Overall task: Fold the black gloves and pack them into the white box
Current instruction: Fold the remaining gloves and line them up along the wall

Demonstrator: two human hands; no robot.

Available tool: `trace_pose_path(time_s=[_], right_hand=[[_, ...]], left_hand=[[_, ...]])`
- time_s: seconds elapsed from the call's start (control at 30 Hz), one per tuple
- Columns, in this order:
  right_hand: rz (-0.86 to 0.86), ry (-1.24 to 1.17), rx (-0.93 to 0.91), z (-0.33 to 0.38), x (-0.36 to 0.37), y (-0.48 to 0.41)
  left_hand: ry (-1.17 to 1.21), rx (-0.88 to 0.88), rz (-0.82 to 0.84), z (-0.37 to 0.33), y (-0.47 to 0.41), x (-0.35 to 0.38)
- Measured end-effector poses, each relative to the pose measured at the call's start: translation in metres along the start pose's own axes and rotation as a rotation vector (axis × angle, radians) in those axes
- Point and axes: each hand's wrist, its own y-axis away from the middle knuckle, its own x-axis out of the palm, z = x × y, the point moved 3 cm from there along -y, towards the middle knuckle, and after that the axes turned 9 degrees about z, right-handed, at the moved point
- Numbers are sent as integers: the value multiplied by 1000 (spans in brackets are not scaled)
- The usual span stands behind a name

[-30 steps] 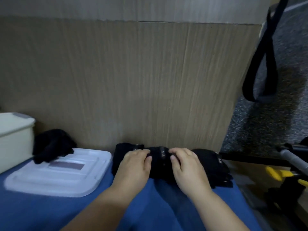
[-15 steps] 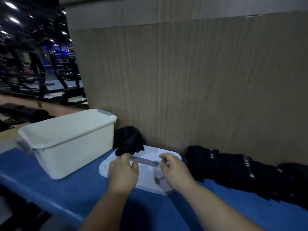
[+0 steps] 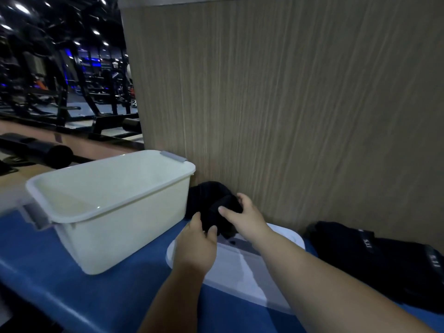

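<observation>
A bundle of black gloves (image 3: 208,197) lies against the wooden wall, between the white box (image 3: 115,227) and the flat white lid (image 3: 240,272). My left hand (image 3: 197,243) grips the bundle's near edge with thumb and fingers. My right hand (image 3: 242,215) pinches its right side from above. The white box stands open on the blue surface, left of both hands, with nothing seen inside it. A row of folded black gloves (image 3: 384,260) lies along the wall at the right, untouched.
The blue surface (image 3: 72,292) drops off at its left front edge. The wooden wall (image 3: 288,104) rises right behind the gloves. Gym equipment (image 3: 60,92) and a black roller (image 3: 36,152) stand beyond the surface at the left.
The view swung left from the folded gloves to the box. Both hands left the folded row, passed over the lid, and now hold the black bundle beside the box.
</observation>
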Motion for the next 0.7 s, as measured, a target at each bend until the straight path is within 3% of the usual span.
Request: trace_pose_path(time_s=[0.23, 0.43, 0.53, 0.7], right_hand=[[-13, 122, 10, -3, 11, -11], [-12, 112, 16, -6, 0, 20], [3, 135, 37, -10, -18, 44], [-30, 152, 66, -17, -49, 88]], left_hand=[[28, 46, 66, 0, -8, 11], [113, 68, 20, -9, 7, 10], [137, 104, 88, -27, 23, 11], [-34, 170, 223, -51, 51, 15]])
